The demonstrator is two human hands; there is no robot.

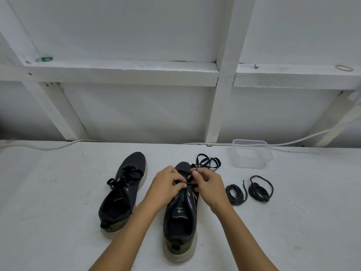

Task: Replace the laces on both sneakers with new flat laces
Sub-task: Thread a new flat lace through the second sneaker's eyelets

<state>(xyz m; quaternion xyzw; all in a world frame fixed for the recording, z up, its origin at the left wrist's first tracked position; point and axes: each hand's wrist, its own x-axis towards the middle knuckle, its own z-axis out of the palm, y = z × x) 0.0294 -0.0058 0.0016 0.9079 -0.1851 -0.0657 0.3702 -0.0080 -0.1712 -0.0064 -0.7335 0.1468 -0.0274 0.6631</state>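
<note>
I am pinching the black flat lace (208, 163) with my left hand (166, 183) and right hand (207, 183) over the dark mesh sneaker (180, 218) lying on the white table (58, 212); its loose length is lying just beyond the toe. The laced second dark sneaker (122, 190) is sitting left.

Two bare forearms — no sleeves, left hand (166, 184) and right hand (209, 184) without rings or watch.

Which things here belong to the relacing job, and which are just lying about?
Job:
left sneaker, laced
right sneaker, under both hands
flat lace, pinched by left hand and right hand
two coiled laces

Lying about:
tub
cable
green bands
brown band
</note>
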